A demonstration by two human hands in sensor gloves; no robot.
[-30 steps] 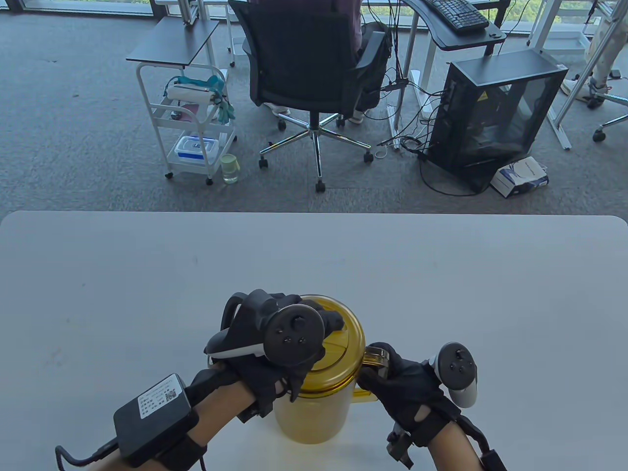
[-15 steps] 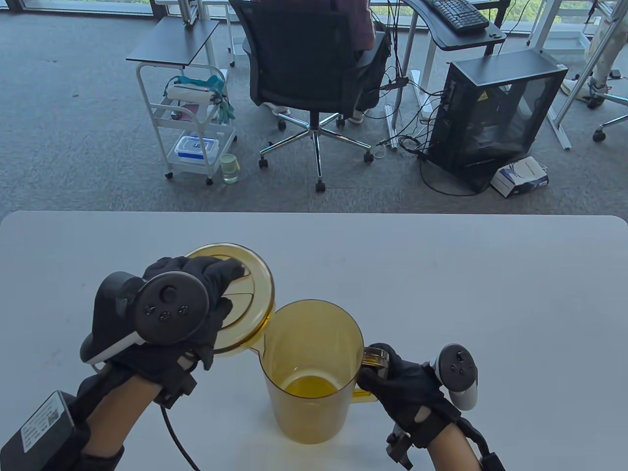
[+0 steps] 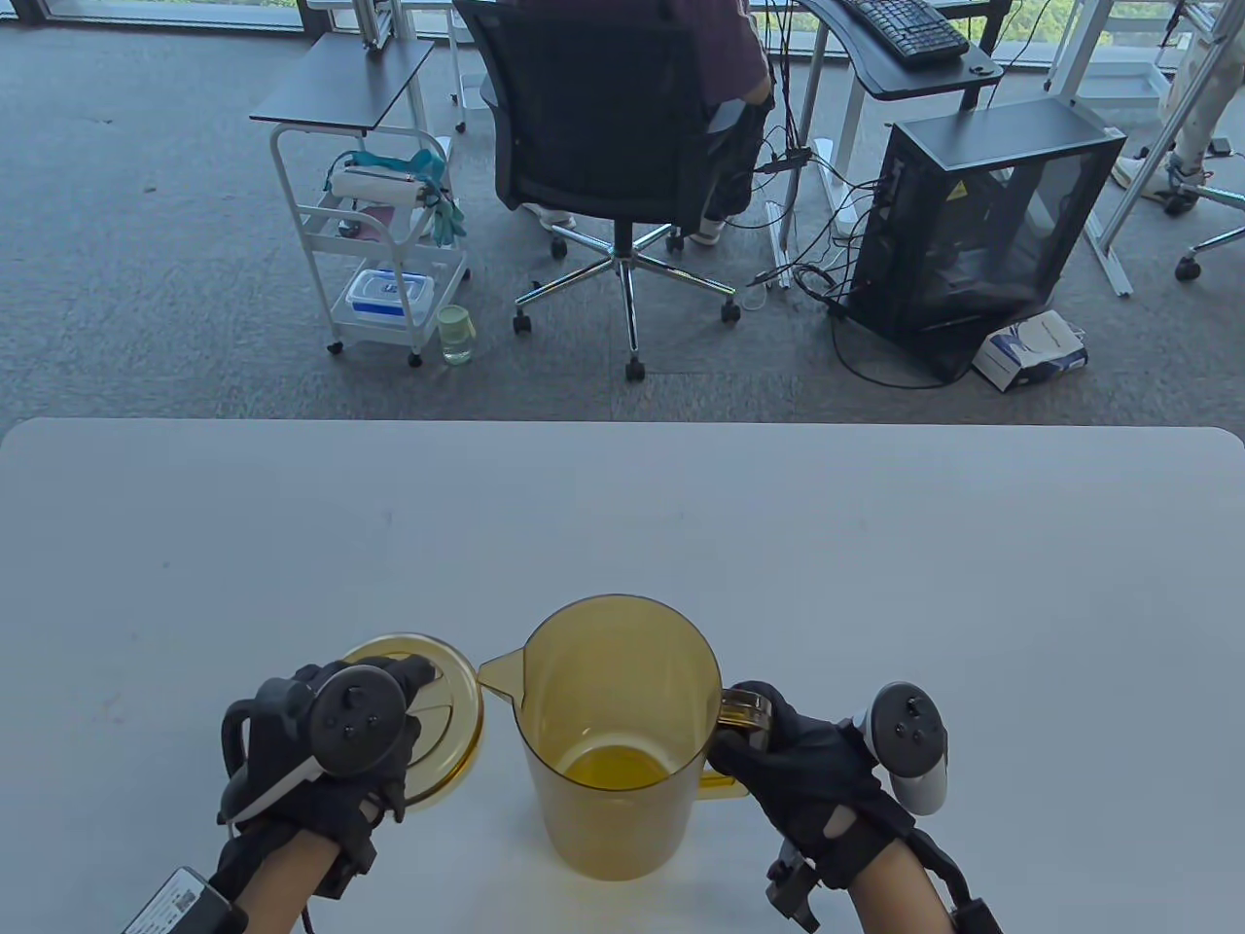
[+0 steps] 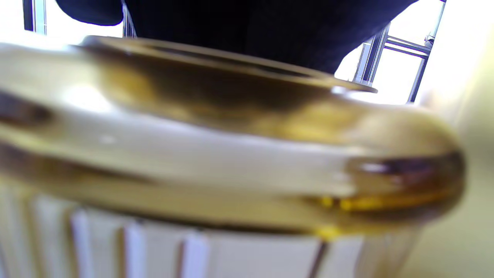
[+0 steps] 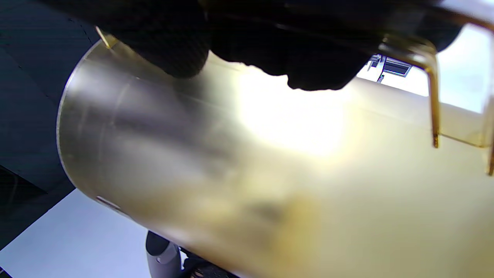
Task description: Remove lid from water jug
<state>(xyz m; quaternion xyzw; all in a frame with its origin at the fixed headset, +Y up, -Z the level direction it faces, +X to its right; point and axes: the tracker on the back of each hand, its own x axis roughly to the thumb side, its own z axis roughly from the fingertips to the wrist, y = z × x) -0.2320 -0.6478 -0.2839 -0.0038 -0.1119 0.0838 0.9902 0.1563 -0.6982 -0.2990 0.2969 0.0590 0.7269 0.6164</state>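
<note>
The right hand (image 3: 798, 759) curls around the handle (image 3: 744, 708) to keep the open jug (image 3: 613, 739) steady on the worktop (image 3: 875, 545), while the left hand (image 3: 331, 769) grips the lid (image 3: 443, 696) from above, low just beside the jug, probably to put it down.

Black sensor gloves cover my left hand (image 3: 321, 778) and right hand (image 3: 807, 769); dark round trackers with white undersides strapped on their backs.
</note>
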